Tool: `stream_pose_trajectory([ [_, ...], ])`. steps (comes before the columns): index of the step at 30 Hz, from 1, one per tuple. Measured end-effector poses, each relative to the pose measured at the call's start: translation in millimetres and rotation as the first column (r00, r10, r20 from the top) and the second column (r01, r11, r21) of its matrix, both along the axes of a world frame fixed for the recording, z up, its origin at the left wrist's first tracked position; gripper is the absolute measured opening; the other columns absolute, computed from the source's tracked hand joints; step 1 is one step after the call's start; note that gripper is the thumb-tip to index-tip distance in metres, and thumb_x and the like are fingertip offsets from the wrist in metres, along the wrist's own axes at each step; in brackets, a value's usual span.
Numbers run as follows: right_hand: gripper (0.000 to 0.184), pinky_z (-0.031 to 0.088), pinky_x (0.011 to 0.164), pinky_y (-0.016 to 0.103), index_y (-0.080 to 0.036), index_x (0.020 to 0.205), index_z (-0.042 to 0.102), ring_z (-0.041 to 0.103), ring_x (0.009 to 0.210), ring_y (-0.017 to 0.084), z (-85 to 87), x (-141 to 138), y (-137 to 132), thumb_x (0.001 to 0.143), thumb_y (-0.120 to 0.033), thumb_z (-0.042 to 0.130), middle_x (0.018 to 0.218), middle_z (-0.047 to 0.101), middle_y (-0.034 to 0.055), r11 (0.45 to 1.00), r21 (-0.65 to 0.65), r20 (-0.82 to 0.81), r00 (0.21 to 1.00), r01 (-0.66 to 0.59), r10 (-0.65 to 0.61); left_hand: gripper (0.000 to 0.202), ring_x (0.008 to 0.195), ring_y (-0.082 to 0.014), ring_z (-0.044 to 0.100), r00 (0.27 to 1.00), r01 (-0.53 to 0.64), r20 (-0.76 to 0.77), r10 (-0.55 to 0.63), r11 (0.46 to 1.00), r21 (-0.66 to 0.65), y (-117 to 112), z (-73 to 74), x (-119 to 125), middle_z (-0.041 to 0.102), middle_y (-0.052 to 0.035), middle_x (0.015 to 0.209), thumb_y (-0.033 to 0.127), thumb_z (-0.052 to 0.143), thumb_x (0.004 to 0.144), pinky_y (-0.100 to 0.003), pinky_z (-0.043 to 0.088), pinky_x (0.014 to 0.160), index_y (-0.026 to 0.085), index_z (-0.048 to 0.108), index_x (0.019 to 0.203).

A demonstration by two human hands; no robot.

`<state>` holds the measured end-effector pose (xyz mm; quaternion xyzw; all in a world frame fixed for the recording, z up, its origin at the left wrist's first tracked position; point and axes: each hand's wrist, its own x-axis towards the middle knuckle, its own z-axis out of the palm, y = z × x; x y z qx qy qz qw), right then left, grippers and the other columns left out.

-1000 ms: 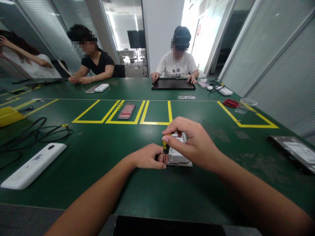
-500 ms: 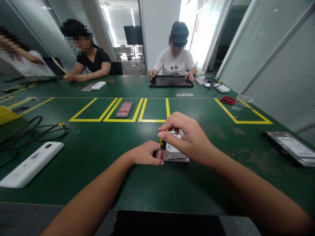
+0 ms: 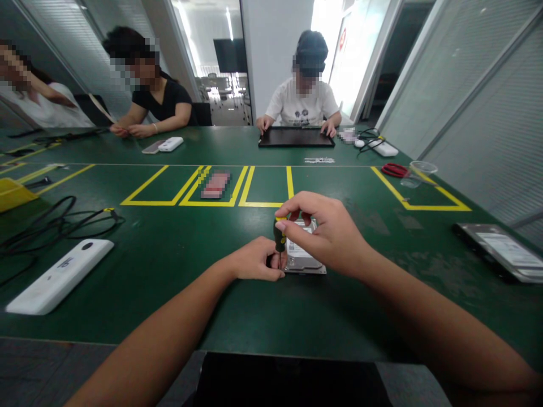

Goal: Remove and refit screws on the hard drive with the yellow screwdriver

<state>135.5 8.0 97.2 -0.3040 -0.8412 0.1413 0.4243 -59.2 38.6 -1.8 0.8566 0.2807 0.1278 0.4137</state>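
A silver hard drive [image 3: 303,263] with a white label lies on the green table in front of me, partly covered by my right hand [image 3: 324,234]. That hand pinches the black-and-yellow handle of a small screwdriver [image 3: 280,236] between thumb and fingers. The screwdriver stands nearly upright, its thin shaft pointing down at the drive's near left corner; the tip is hidden by fingers. Closed at the drive's left edge is my left hand [image 3: 257,260], its thumb and curled fingers around the foot of the shaft.
A second hard drive [image 3: 504,251] lies at the right. A white power bank [image 3: 61,277] and black cables [image 3: 63,226] are at the left. Yellow tape outlines [image 3: 148,203] mark the table. Across it, a person [image 3: 299,104] holds a dark panel [image 3: 297,137]; two other people sit at the far left.
My right fingers have shifted on the screwdriver handle, so more of it and its yellow end show. The left hand stays at the drive's edge. The view has tilted slightly.
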Motion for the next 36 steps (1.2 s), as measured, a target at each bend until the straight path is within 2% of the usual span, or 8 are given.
stream_pose_trajectory([
  [4,0.006,0.041,0.070,0.022,-0.013,0.089,0.066,0.056,0.075,0.009,-0.6,0,0,0.083,-0.012,0.065,0.085,0.065,-0.0006,1.000,0.021,0.001,1.000,-0.010,0.010,0.015,0.060,-0.0119,0.052,0.998,-0.056,0.008,0.055,0.979,0.194,-5,-4.7,5,0.056,0.0029,0.064,0.024,0.069,0.072,-0.023,0.039,0.060,0.016,0.056,0.071],
  [8,0.006,0.040,0.069,0.022,-0.012,0.090,0.065,0.054,0.074,0.009,0.1,0,0,0.084,-0.013,0.065,0.084,0.064,-0.0004,1.000,0.016,0.020,1.000,-0.024,0.024,0.026,0.060,-0.0133,0.049,0.995,-0.092,-0.006,0.105,0.898,0.430,-9,-10.1,10,0.053,0.0027,0.064,0.036,0.071,0.074,-0.025,0.032,0.057,0.018,0.053,0.070],
  [11,0.006,0.039,0.068,0.022,-0.012,0.090,0.065,0.054,0.074,0.009,1.1,1,-1,0.084,-0.012,0.065,0.084,0.063,-0.0003,0.999,0.021,0.035,0.999,-0.033,0.033,0.034,0.065,-0.0171,0.054,0.989,-0.105,-0.034,0.142,0.850,0.517,-10,-13.6,12,0.058,0.0005,0.068,0.049,0.070,0.076,-0.027,0.032,0.058,0.018,0.055,0.075],
  [14,0.006,0.039,0.068,0.022,-0.012,0.090,0.065,0.054,0.075,0.009,1.9,1,-1,0.085,-0.015,0.066,0.084,0.063,0.0000,0.999,0.026,0.047,0.998,-0.042,0.040,0.038,0.067,-0.0190,0.057,0.983,-0.118,-0.053,0.174,0.831,0.543,-11,-15.1,13,0.060,-0.0003,0.070,0.055,0.069,0.077,-0.027,0.033,0.059,0.019,0.057,0.079],
  [18,0.013,0.038,0.067,0.023,-0.011,0.086,0.064,0.053,0.074,0.009,2.2,2,0,0.086,-0.023,0.070,0.081,0.061,-0.0001,0.998,0.037,0.040,0.998,-0.053,0.051,0.036,0.065,-0.0185,0.056,0.982,-0.122,-0.057,0.180,0.835,0.537,-11,-14.4,14,0.058,0.0007,0.067,0.052,0.069,0.078,-0.027,0.032,0.058,0.019,0.055,0.077],
  [28,0.009,0.040,0.070,0.022,-0.012,0.091,0.065,0.054,0.075,0.009,1.7,2,0,0.085,-0.018,0.069,0.085,0.063,-0.0002,0.999,0.023,0.047,0.998,-0.034,0.033,0.036,0.070,-0.0200,0.058,0.987,-0.079,-0.077,0.142,0.839,0.538,-9,-15.4,13,0.059,-0.0007,0.071,0.053,0.067,0.080,-0.028,0.037,0.061,0.019,0.055,0.078],
  [31,0.011,0.041,0.071,0.023,-0.012,0.095,0.066,0.055,0.077,0.010,1.6,2,0,0.086,-0.018,0.068,0.089,0.065,0.0008,0.999,0.032,0.053,0.998,-0.040,0.038,0.036,0.079,-0.0234,0.061,0.987,-0.077,-0.081,0.142,0.841,0.535,-10,-16.1,13,0.063,-0.0036,0.079,0.053,0.067,0.080,-0.029,0.042,0.067,0.018,0.057,0.079],
  [36,0.009,0.040,0.071,0.024,-0.013,0.092,0.067,0.055,0.077,0.011,2.3,3,0,0.086,-0.020,0.068,0.084,0.063,0.0003,0.998,0.043,0.072,0.997,-0.039,0.036,0.035,0.096,-0.0298,0.062,0.990,-0.083,-0.060,0.129,0.863,0.498,-10,-16.0,13,0.066,-0.0074,0.091,0.052,0.067,0.080,-0.036,0.047,0.082,0.018,0.062,0.087],
])
